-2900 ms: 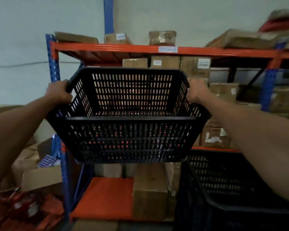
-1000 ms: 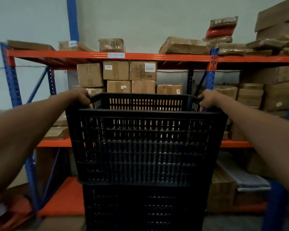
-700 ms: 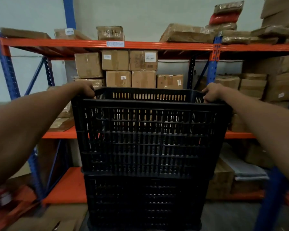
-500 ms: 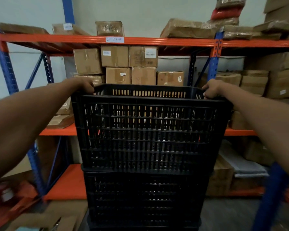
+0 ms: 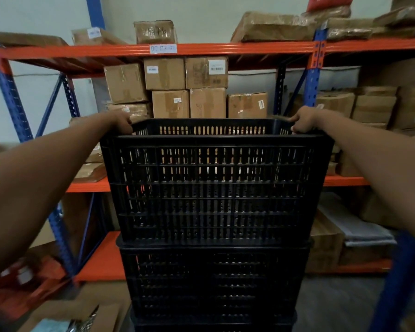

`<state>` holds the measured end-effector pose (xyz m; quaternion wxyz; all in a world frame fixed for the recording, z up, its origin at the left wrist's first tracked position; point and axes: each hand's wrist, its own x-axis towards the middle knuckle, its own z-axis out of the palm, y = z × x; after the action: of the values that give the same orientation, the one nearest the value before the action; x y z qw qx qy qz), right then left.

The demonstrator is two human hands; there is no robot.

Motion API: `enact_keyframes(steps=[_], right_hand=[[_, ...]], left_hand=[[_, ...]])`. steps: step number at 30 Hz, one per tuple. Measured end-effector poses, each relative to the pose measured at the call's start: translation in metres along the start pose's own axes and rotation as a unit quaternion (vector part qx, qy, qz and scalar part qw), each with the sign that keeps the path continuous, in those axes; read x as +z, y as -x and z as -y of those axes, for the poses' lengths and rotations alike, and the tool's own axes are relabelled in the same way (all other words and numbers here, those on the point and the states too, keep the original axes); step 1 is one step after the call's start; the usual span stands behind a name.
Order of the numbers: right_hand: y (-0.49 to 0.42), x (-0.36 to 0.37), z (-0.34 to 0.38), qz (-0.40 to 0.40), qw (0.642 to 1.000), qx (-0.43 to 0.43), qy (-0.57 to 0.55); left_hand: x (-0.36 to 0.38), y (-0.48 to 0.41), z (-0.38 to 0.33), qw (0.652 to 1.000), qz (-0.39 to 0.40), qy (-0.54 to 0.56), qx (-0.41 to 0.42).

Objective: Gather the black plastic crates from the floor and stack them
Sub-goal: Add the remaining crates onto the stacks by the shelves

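A black slatted plastic crate (image 5: 213, 188) sits upright on top of a stack of black crates (image 5: 213, 283) right in front of me. My left hand (image 5: 121, 122) grips the top crate's rim at its far left corner. My right hand (image 5: 302, 121) grips the rim at the far right corner. Both arms reach forward along the crate's sides. The stack's base is cut off by the bottom of the view.
Behind the stack stands a blue and orange shelving rack (image 5: 201, 49) loaded with cardboard boxes (image 5: 165, 73). A blue upright (image 5: 403, 271) stands close at the right. Flattened cardboard (image 5: 77, 315) and red packets (image 5: 17, 288) lie on the floor at the left.
The crate, held up in the air earlier, has come down onto the stack. Over the last second both hands stay on its rim and the view has dipped slightly.
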<state>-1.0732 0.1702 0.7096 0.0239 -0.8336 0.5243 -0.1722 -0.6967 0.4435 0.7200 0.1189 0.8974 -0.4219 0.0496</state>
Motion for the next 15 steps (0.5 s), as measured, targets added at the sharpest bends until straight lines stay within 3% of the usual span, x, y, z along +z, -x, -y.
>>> enact_keyframes(steps=[8,15], right_hand=[[0.006,-0.005,0.004,0.026,1.000,0.014,0.003],[0.012,-0.002,-0.006,-0.047,0.998,0.013,0.036]], left_hand=[[-0.008,0.006,0.001,0.998,0.059,0.012,-0.018],[-0.001,0.011,-0.004,0.997,0.074,-0.002,-0.026]])
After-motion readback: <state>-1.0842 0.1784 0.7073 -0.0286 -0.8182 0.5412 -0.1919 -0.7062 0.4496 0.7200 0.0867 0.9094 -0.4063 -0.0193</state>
